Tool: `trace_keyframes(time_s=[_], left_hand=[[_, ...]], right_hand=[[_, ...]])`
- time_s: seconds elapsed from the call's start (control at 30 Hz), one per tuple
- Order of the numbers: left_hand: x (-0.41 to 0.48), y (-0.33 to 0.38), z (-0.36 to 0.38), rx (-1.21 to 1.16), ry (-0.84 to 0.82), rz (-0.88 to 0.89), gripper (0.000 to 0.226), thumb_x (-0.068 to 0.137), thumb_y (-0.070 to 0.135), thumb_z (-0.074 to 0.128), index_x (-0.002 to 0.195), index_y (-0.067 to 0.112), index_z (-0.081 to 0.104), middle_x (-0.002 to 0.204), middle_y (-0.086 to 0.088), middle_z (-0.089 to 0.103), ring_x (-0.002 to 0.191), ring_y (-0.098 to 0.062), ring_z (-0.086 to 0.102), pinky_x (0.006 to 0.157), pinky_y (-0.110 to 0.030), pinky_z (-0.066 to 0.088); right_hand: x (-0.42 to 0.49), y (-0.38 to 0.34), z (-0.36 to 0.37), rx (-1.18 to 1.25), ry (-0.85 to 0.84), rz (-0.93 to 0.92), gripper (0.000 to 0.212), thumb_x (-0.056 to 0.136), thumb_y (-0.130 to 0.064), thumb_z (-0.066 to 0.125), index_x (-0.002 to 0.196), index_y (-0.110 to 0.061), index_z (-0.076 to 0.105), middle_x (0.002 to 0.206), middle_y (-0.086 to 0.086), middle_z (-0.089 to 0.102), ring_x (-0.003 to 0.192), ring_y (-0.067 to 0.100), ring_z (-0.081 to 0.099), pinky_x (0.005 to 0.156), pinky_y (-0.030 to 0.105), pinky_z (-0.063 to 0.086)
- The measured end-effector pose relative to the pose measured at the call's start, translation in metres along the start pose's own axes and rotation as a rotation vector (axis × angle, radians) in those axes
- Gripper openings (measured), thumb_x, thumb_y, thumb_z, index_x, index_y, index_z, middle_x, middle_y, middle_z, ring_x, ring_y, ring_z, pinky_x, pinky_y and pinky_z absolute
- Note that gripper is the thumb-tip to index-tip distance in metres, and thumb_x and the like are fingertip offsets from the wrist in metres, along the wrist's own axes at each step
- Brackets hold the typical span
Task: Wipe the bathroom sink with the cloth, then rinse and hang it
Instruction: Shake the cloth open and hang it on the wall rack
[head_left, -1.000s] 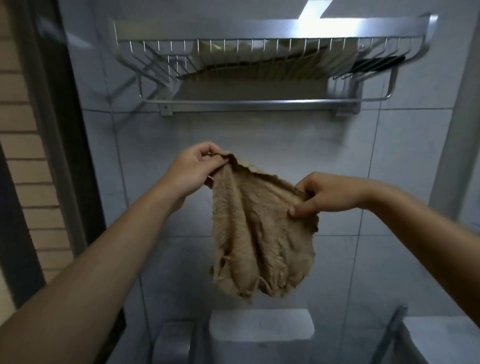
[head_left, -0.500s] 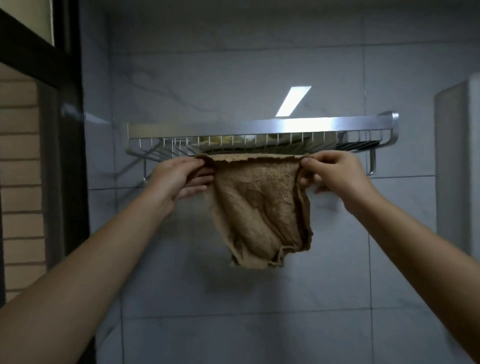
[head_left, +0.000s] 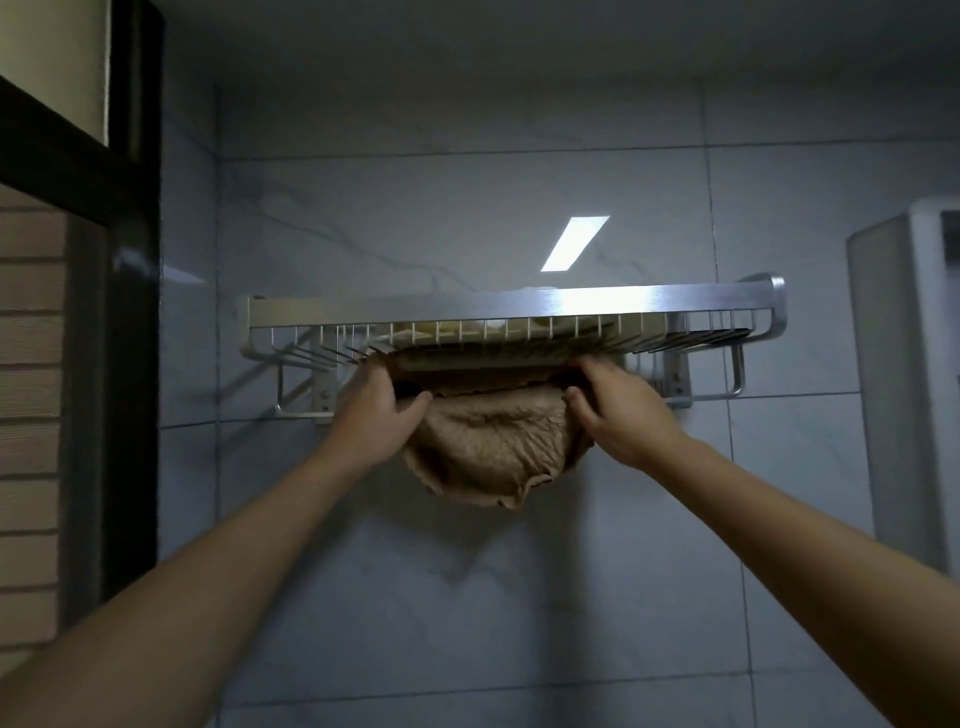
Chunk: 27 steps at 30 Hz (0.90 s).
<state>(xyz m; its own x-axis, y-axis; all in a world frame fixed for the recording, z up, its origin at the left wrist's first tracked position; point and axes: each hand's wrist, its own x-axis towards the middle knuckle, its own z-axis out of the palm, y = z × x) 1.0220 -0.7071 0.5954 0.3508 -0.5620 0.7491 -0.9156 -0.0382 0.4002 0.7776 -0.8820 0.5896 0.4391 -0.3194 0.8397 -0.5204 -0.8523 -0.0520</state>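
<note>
Overhead, both hands feed the cloth (head_left: 488, 447) over the bar (head_left: 701, 399) that runs beneath the wall rack (head_left: 519, 304). The left hand (head_left: 376, 410) grips the cloth's left upper edge, thumb pressed against it and fingers (head_left: 382, 371) curled behind; the right hand (head_left: 621, 410) holds the right upper edge likewise, fingers closed on the fabric. The cloth's top edge lies at bar level, directly under the rack's wire floor, and its bulk sags below in a rounded pouch, apart from the wall tiles (head_left: 519, 597).

Risk, as a judgement: most of the cloth's weight appears to hang on the near side. If too little fabric passes over the bar before release, the cloth may slide off and drop. A bunched drape would also dry slowly. The frayed edge could snag on the wire ends.

Materials: the cloth is tan, coarse, nubbly terry, limp, with a ragged hem. The rack is brushed metal, a flat front rail above thin parallel wires, with pale items lying on it, too hidden to identify. The tiles are glossy grey with faint veining and reflect a rectangular light.
</note>
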Motion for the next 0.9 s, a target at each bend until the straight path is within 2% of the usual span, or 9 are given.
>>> trace_keyframes(time_s=[0.07,0.13,0.2,0.3,0.4,0.5,0.6,0.7,0.9], left_hand=[[0.003,-0.004,-0.002,0.293,-0.079,0.085,0.038,0.101,0.052,0.043,0.101,0.019,0.061,0.098,-0.005,0.069,0.094,-0.026,0.064,0.077,-0.035,0.045],[0.006,-0.007,-0.006,0.325,-0.144,0.132,0.042,0.102,0.052,0.04,0.088,0.022,0.065,0.09,-0.004,0.071,0.089,-0.027,0.065,0.072,-0.034,0.044],[0.003,-0.007,-0.011,0.302,-0.112,0.147,0.039,0.099,0.054,0.044,0.081,0.024,0.059,0.078,0.002,0.062,0.081,-0.024,0.061,0.068,-0.033,0.041],[-0.008,-0.011,-0.011,0.389,0.059,0.325,0.04,0.093,0.058,0.047,0.097,0.022,0.064,0.089,0.004,0.064,0.087,-0.021,0.062,0.075,-0.037,0.046],[-0.017,-0.013,-0.006,0.506,0.044,0.475,0.054,0.09,0.062,0.05,0.12,0.02,0.064,0.113,-0.001,0.069,0.105,-0.021,0.064,0.092,-0.041,0.047],[-0.017,-0.024,-0.009,0.598,0.017,0.522,0.053,0.088,0.05,0.065,0.131,0.02,0.058,0.119,-0.003,0.067,0.11,-0.026,0.063,0.094,-0.043,0.046],[-0.016,-0.035,-0.012,0.705,0.017,0.568,0.053,0.086,0.031,0.072,0.135,0.019,0.054,0.114,-0.004,0.066,0.105,-0.028,0.063,0.087,-0.042,0.046],[-0.015,-0.04,-0.015,0.704,0.021,0.583,0.05,0.087,0.023,0.07,0.134,0.018,0.054,0.114,-0.004,0.065,0.103,-0.028,0.063,0.085,-0.042,0.045],[-0.021,-0.042,-0.02,0.665,0.032,0.474,0.05,0.09,0.032,0.065,0.136,0.017,0.055,0.117,-0.007,0.065,0.111,-0.03,0.062,0.093,-0.046,0.043]], right_hand=[[0.005,-0.001,0.0,-0.056,-0.093,0.0,0.036,0.102,-0.043,0.036,0.125,-0.021,0.053,0.111,0.01,0.068,0.101,0.035,0.064,0.076,0.039,0.046],[0.006,0.0,-0.003,-0.073,-0.163,-0.016,0.034,0.103,-0.044,0.033,0.108,-0.022,0.058,0.095,0.007,0.066,0.093,0.034,0.065,0.068,0.035,0.038],[0.003,0.001,-0.007,-0.061,-0.127,-0.041,0.033,0.101,-0.047,0.038,0.103,-0.022,0.059,0.093,0.004,0.065,0.09,0.028,0.063,0.066,0.032,0.035],[-0.006,-0.004,-0.005,-0.178,-0.005,-0.139,0.044,0.095,-0.059,0.043,0.111,-0.022,0.059,0.102,0.002,0.065,0.093,0.023,0.058,0.072,0.033,0.039],[-0.013,-0.016,0.006,-0.246,0.006,-0.222,0.055,0.088,-0.068,0.044,0.115,-0.023,0.058,0.108,0.0,0.064,0.099,0.022,0.057,0.084,0.038,0.041],[-0.015,-0.013,0.015,-0.319,0.022,-0.26,0.059,0.08,-0.065,0.061,0.119,-0.02,0.056,0.108,0.003,0.065,0.098,0.027,0.06,0.083,0.04,0.042],[-0.017,0.001,0.016,-0.355,0.007,-0.29,0.063,0.074,-0.051,0.077,0.123,-0.019,0.054,0.107,0.004,0.064,0.096,0.029,0.059,0.078,0.04,0.043],[-0.019,0.015,0.008,-0.375,-0.044,-0.314,0.071,0.072,-0.043,0.08,0.132,-0.017,0.052,0.111,0.005,0.063,0.1,0.029,0.059,0.08,0.041,0.047],[-0.024,0.02,-0.006,-0.367,-0.083,-0.27,0.064,0.078,-0.037,0.067,0.135,-0.017,0.048,0.118,0.007,0.06,0.108,0.03,0.056,0.091,0.046,0.047]])
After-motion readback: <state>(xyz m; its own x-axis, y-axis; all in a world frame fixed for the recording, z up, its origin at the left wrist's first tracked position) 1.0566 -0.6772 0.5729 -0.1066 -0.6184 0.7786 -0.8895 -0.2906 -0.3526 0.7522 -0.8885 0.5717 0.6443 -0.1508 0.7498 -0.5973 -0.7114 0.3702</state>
